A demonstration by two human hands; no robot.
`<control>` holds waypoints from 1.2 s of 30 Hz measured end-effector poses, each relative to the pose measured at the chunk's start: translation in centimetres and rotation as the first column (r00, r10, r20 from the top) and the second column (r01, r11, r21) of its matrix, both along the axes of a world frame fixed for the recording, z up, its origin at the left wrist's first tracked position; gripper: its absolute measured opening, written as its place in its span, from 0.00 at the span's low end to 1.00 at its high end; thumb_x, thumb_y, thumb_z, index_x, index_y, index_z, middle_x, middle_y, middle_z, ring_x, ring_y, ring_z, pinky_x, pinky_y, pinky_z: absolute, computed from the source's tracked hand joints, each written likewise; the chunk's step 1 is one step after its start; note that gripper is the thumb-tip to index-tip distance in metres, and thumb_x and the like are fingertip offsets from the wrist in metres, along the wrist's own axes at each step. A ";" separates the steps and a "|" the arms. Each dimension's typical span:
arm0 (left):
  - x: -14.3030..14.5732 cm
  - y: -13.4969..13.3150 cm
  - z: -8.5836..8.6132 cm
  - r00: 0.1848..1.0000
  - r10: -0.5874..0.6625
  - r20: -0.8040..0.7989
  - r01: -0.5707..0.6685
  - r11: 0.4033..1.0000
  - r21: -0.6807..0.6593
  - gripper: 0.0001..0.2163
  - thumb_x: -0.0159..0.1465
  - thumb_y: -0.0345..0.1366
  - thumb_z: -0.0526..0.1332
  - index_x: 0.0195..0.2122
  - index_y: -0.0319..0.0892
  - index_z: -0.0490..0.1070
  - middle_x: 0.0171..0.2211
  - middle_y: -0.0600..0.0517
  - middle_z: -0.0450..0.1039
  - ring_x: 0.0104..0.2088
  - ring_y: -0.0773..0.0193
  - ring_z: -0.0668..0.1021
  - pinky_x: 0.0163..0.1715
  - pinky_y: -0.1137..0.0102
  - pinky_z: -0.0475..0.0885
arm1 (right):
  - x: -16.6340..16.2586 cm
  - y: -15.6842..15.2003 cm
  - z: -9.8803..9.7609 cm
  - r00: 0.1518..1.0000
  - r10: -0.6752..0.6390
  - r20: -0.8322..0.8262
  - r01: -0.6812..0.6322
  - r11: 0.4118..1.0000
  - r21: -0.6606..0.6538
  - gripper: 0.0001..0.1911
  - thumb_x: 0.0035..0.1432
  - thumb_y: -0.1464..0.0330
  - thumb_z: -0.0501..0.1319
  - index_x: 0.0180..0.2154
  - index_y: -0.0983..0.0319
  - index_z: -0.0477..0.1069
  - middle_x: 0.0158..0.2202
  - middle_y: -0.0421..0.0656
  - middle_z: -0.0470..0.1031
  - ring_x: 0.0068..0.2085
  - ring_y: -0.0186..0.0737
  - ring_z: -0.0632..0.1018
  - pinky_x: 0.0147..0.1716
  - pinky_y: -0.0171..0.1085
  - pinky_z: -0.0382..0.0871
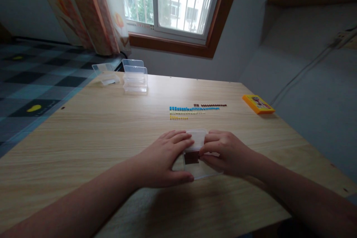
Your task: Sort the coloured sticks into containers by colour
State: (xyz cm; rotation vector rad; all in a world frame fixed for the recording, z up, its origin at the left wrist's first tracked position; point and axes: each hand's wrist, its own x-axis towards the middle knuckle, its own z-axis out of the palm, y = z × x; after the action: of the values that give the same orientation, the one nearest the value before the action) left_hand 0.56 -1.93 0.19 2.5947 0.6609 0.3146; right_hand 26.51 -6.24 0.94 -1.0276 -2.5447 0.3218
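I see my left hand (pixel 164 156) spread against the clear box (pixel 205 173); my right hand (pixel 227 152) bunches its fingertips beside the brown pieces (pixel 191 157) between both hands, grip unclear. A right-hand knock could scatter them.

A pale, smooth table (pixel 111 137) shows wood grain under a faint sheen. At five o'clock sits a clear, glossy plastic box (pixel 206 171); at ten, more see-through plastic containers (pixel 135 83). At three, a shiny orange plastic-looking case (pixel 259 105). Matt cloth: the bedcover (pixel 48 78) at nine, the curtain (pixel 92 11) at eleven.
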 end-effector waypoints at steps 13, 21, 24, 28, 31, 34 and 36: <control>0.0 0.0 0.1 1.000 0.005 -0.014 -0.005 1.000 -0.001 0.39 0.59 0.56 0.71 0.67 0.41 0.66 0.69 0.38 0.63 0.69 0.39 0.64 0.69 0.45 0.57 | 0.0 0.1 0.1 1.000 -0.004 0.010 0.004 1.000 -0.002 0.08 0.67 0.69 0.62 0.37 0.59 0.80 0.35 0.43 0.79 0.36 0.40 0.74 0.38 0.38 0.64; 0.1 0.0 0.3 0.999 0.009 -0.049 -0.009 1.000 0.007 0.39 0.59 0.55 0.71 0.67 0.41 0.66 0.69 0.38 0.63 0.69 0.40 0.64 0.70 0.46 0.57 | 0.0 0.0 0.0 0.999 -0.026 -0.025 0.025 1.000 -0.011 0.07 0.66 0.70 0.63 0.36 0.59 0.81 0.35 0.42 0.79 0.36 0.39 0.74 0.38 0.38 0.63; 0.1 0.0 0.4 0.998 0.008 -0.059 -0.008 1.000 0.009 0.39 0.59 0.56 0.70 0.67 0.39 0.66 0.69 0.37 0.62 0.69 0.40 0.64 0.69 0.45 0.57 | 0.0 0.0 -0.1 0.998 -0.044 -0.041 0.043 0.999 -0.030 0.07 0.64 0.71 0.64 0.36 0.59 0.81 0.35 0.41 0.80 0.37 0.39 0.75 0.38 0.37 0.64; 0.0 0.0 0.4 0.998 0.006 -0.059 -0.005 1.000 0.018 0.39 0.60 0.55 0.70 0.67 0.41 0.65 0.69 0.37 0.62 0.69 0.41 0.64 0.69 0.45 0.57 | 0.0 0.0 -0.2 0.998 -0.052 -0.048 0.050 0.998 -0.031 0.06 0.63 0.72 0.65 0.36 0.59 0.82 0.35 0.41 0.80 0.37 0.39 0.76 0.37 0.37 0.64; 0.0 -0.1 0.4 0.998 0.004 -0.060 -0.003 1.000 0.013 0.39 0.60 0.55 0.70 0.67 0.39 0.65 0.69 0.37 0.63 0.69 0.40 0.64 0.70 0.45 0.57 | 0.0 0.0 -0.1 0.998 -0.048 -0.050 0.046 0.998 -0.038 0.06 0.63 0.72 0.65 0.36 0.59 0.82 0.35 0.41 0.80 0.37 0.39 0.76 0.37 0.37 0.64; 0.1 -0.1 0.3 0.999 0.006 -0.053 -0.006 1.000 0.007 0.40 0.59 0.55 0.71 0.67 0.38 0.66 0.69 0.37 0.63 0.69 0.40 0.64 0.70 0.45 0.57 | 0.0 0.0 0.0 0.998 -0.048 -0.048 0.046 0.998 -0.049 0.06 0.64 0.71 0.65 0.36 0.59 0.82 0.34 0.41 0.80 0.36 0.38 0.75 0.37 0.37 0.64; 0.1 0.0 0.3 0.999 0.010 -0.051 -0.009 1.000 0.007 0.40 0.59 0.55 0.71 0.67 0.38 0.65 0.69 0.37 0.63 0.69 0.40 0.64 0.70 0.45 0.57 | 0.0 0.0 0.0 0.998 -0.044 -0.053 0.041 0.998 -0.046 0.06 0.64 0.71 0.65 0.36 0.59 0.82 0.34 0.41 0.80 0.36 0.38 0.75 0.38 0.36 0.64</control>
State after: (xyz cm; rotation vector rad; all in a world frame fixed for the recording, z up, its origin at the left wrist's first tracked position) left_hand 0.67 -1.96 0.48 2.6146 0.6913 0.2549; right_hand 26.47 -6.20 0.92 -1.0735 -2.4747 0.3912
